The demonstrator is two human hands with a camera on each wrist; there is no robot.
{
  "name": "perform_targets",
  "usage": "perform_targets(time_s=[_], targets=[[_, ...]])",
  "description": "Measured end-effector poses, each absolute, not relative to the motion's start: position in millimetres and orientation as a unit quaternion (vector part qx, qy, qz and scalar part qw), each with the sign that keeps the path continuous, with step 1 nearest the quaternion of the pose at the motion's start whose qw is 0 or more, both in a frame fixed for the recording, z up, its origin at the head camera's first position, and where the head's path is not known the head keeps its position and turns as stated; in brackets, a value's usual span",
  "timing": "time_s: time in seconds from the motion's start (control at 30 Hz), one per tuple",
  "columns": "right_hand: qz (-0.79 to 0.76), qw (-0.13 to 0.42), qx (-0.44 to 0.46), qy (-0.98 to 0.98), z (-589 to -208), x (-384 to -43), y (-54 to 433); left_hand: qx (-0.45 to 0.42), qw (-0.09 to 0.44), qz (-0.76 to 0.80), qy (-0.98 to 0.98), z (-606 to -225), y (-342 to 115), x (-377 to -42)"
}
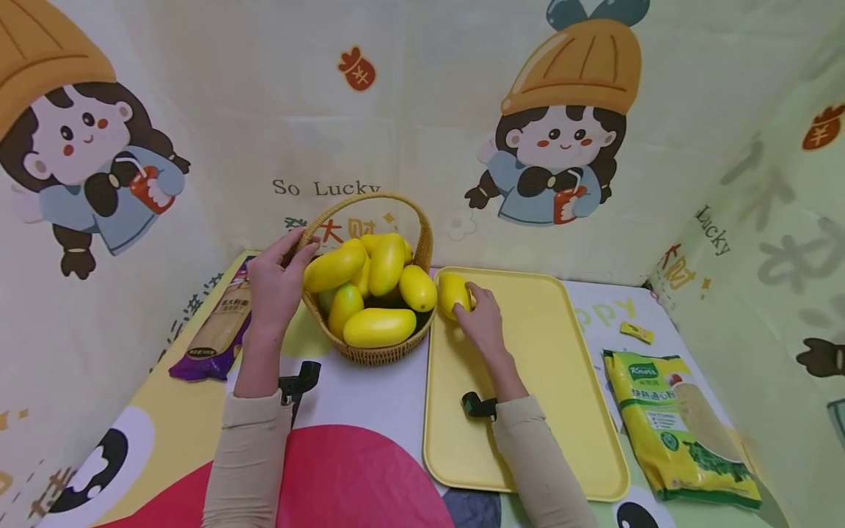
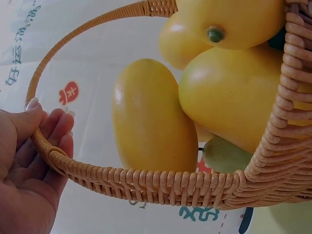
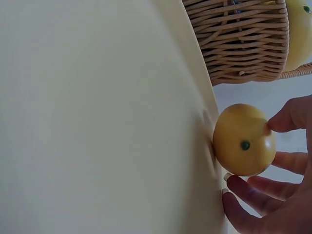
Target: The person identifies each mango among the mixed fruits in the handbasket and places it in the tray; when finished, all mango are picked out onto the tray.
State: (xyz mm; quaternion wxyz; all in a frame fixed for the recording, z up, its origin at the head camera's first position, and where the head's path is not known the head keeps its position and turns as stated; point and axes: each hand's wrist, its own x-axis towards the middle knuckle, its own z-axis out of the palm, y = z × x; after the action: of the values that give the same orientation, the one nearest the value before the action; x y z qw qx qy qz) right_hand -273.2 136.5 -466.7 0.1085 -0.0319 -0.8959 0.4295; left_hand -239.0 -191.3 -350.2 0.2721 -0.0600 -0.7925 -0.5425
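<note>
A brown wicker basket [image 1: 379,356] stands left of the yellow tray [image 1: 528,469], heaped with several yellow mangoes [image 1: 379,327]. My left hand [image 1: 273,282] holds the basket's handle [image 2: 87,22] low on its left side, the fingers curled round it in the left wrist view. At the far left corner of the tray, my right hand [image 1: 480,319] grips a single yellow mango [image 3: 243,141] between thumb and fingers. That mango's green stem end faces the right wrist camera. One greenish fruit [image 2: 226,155] lies partly hidden among the yellow ones.
On the left lies a purple-ended pack of noodles [image 1: 221,323]. A yellow-green Knorr bag [image 1: 680,425] lies right of the tray, with a small yellow packet [image 1: 637,332] beyond it. Printed cloth walls [image 1: 429,132] rise behind and at both sides.
</note>
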Motion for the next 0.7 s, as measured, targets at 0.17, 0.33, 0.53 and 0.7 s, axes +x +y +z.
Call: perform_targets(time_s=[0.17, 0.33, 0.53, 0.7], targets=[[0.447, 0.112, -0.04, -0.887, -468, -276, 134, -0.058, 0.281, -0.539, -0.792, -352, -193, -240], [0.454, 0.127, -0.056, -0.88, -469, -279, 132, -0.058, 0.283, -0.534, -0.795, -350, -192, -239], [0.443, 0.131, -0.088, -0.883, -472, -283, 127, -0.057, 0.279, -0.529, -0.799, -350, -192, -239], [0.437, 0.123, -0.105, -0.885, -471, -281, 122, -0.058, 0.278, -0.531, -0.798, -351, -192, -239]])
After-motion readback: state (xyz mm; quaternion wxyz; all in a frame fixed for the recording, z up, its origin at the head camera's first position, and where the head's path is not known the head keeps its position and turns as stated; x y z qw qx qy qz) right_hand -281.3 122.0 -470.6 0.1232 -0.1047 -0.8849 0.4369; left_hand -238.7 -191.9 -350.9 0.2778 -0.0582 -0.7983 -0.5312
